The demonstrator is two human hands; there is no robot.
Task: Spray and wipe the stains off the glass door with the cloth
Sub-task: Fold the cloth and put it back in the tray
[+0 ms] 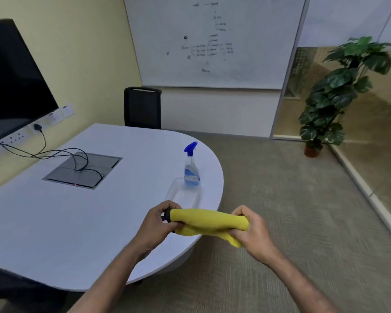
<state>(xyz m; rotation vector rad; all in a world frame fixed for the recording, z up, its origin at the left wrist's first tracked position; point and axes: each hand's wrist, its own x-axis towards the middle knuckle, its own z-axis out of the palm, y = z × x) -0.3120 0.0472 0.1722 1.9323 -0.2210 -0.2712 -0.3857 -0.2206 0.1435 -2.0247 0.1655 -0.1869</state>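
Gripping the rolled yellow cloth end to end, left hand and right hand closed, sat just short of the upright spray bottle, left slightly nearer.

I see the left hand and right hand gripping a rolled yellow cloth by its ends. The spray bottle stands upright on the white worktop.

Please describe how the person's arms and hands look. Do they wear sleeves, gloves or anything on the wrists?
Both forearms are bare as far as the picture shows, with no sleeves visible. The left hand and the right hand wear no gloves, and no watch or bracelet shows on the wrists.
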